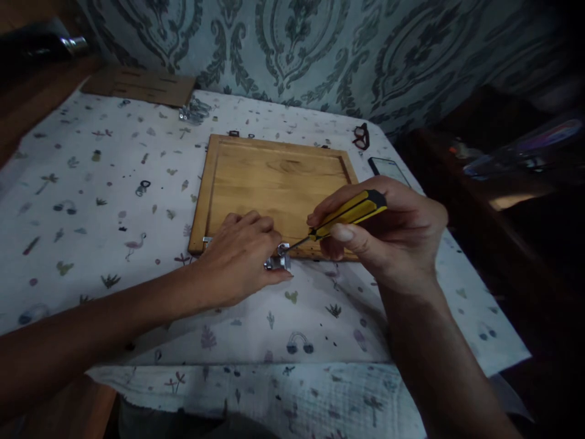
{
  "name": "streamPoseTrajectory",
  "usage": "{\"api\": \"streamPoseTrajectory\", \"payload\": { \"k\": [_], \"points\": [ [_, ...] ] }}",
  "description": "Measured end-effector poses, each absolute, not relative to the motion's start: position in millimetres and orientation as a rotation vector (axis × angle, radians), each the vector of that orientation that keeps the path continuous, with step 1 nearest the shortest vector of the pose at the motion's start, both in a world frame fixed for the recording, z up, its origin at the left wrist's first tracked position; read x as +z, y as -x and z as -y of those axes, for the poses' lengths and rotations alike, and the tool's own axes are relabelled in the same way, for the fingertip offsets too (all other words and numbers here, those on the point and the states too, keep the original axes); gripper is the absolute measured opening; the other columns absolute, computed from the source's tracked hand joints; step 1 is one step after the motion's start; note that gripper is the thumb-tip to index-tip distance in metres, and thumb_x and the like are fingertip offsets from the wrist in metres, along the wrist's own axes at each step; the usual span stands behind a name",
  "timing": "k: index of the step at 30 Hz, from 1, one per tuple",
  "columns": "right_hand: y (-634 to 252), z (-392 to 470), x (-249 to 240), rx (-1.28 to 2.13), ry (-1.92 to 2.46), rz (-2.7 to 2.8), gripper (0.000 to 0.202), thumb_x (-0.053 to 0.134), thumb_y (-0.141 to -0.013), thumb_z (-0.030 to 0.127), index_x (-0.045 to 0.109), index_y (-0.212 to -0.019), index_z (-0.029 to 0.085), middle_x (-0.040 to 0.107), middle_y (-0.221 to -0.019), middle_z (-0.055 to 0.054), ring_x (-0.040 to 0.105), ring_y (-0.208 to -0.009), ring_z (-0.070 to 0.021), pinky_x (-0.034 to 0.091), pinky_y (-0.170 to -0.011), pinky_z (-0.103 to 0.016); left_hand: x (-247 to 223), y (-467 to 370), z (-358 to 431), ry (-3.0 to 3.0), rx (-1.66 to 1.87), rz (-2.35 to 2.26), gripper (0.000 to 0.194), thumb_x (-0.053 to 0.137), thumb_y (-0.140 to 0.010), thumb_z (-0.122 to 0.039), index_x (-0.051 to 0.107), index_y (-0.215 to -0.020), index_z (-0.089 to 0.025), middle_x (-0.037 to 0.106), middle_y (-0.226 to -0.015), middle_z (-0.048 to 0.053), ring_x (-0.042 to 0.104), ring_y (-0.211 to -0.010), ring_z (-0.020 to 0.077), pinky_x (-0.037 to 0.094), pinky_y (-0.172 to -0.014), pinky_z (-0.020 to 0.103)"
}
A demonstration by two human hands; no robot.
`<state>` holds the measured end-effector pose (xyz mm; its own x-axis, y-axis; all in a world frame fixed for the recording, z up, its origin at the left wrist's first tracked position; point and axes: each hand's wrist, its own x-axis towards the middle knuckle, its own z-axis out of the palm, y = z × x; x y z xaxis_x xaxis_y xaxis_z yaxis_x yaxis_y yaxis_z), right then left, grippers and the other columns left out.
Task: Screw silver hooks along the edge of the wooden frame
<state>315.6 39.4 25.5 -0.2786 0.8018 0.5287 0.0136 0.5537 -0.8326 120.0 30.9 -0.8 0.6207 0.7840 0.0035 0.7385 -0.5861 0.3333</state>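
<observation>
A framed wooden panel (274,177) lies flat on the cloth-covered table. At its near edge sits a small shiny metal latch-like fitting (280,262). My left hand (242,253) rests over that edge, its thumb and fingers closed around the metal fitting. In my right hand (397,235) is a screwdriver (350,213) with a yellow and black handle, tilted down to the left. The screwdriver's tip meets the fitting near its top. Another metal piece (207,241) shows at the panel's near left corner, partly hidden by my left hand.
A patterned white cloth (150,286) covers the table. Farther back lie a cardboard piece (137,85), a pile of metal parts (195,111), glasses (361,136) and a phone (390,169). A patterned wall or backrest (292,55) stands behind the table.
</observation>
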Motion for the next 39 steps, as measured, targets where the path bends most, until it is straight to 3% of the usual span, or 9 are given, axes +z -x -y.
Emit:
{"api": "streamPoseTrajectory", "payload": {
  "k": [6,12,17,26,29,34,39],
  "points": [
    [-315.4,-45.5,25.8,0.755,0.623,1.754,0.024,0.090,-0.072,0.029,0.068,-0.074,0.022,0.072,-0.072,0.001,0.069,-0.064,-0.0130,0.055,-0.054,-0.023,-2.0,-118.8,-30.9,-2.553,0.241,-1.228,0.038,0.073,-0.087,-0.053,0.072,-0.101,-0.017,0.067,-0.104,0.007,0.059,-0.107,0.0305,0.044,-0.088,0.045],
    [-316.0,-44.3,24.2,0.876,0.674,1.699,0.024,0.090,-0.073,0.030,0.069,-0.080,0.022,0.074,-0.076,0.001,0.064,-0.056,-0.0109,0.052,-0.046,-0.022,-3.8,-119.2,-30.8,-2.571,0.245,-1.227,0.040,0.072,-0.087,-0.054,0.072,-0.098,-0.016,0.066,-0.100,0.007,0.059,-0.106,0.0305,0.044,-0.087,0.045],
    [-318.0,-41.4,22.9,0.949,0.688,1.696,0.024,0.078,-0.087,0.036,0.076,-0.106,0.023,0.076,-0.086,-0.002,0.063,-0.052,-0.0097,0.054,-0.044,-0.023,-3.0,-119.7,-30.4,-2.559,0.249,-1.230,0.037,0.074,-0.086,-0.052,0.071,-0.095,-0.017,0.066,-0.100,0.007,0.060,-0.105,0.0295,0.044,-0.087,0.043],
    [-315.7,-38.9,25.3,0.958,0.672,1.634,0.015,0.085,-0.079,0.029,0.074,-0.084,0.021,0.079,-0.086,-0.002,0.056,-0.039,-0.0067,0.047,-0.032,-0.020,-1.1,-118.9,-31.5,-2.553,0.223,-1.226,0.038,0.072,-0.088,-0.054,0.072,-0.097,-0.017,0.066,-0.100,0.007,0.059,-0.104,0.0297,0.043,-0.086,0.043],
    [-316.9,-39.7,23.5,0.976,0.662,1.644,0.017,0.086,-0.079,0.031,0.073,-0.087,0.023,0.080,-0.084,-0.001,0.056,-0.039,-0.0076,0.049,-0.035,-0.022,-1.2,-119.3,-31.1,-2.556,0.218,-1.223,0.037,0.071,-0.088,-0.053,0.073,-0.099,-0.017,0.065,-0.100,0.007,0.059,-0.105,0.0300,0.043,-0.086,0.043],
    [-318.2,-39.4,22.4,1.019,0.686,1.645,0.025,0.076,-0.088,0.040,0.075,-0.110,0.025,0.080,-0.088,-0.002,0.061,-0.045,-0.0101,0.052,-0.040,-0.025,-1.0,-119.1,-30.7,-2.559,0.231,-1.235,0.036,0.072,-0.088,-0.052,0.072,-0.097,-0.017,0.064,-0.100,0.008,0.059,-0.106,0.0305,0.042,-0.086,0.043],
    [-317.0,-38.1,23.5,0.949,0.643,1.649,0.015,0.080,-0.085,0.032,0.079,-0.095,0.022,0.079,-0.089,-0.002,0.058,-0.042,-0.0075,0.048,-0.035,-0.022,-2.4,-118.0,-30.7,-2.548,0.257,-1.216,0.036,0.073,-0.087,-0.052,0.072,-0.097,-0.017,0.065,-0.099,0.007,0.059,-0.104,0.0294,0.041,-0.086,0.042]
  ]
}}
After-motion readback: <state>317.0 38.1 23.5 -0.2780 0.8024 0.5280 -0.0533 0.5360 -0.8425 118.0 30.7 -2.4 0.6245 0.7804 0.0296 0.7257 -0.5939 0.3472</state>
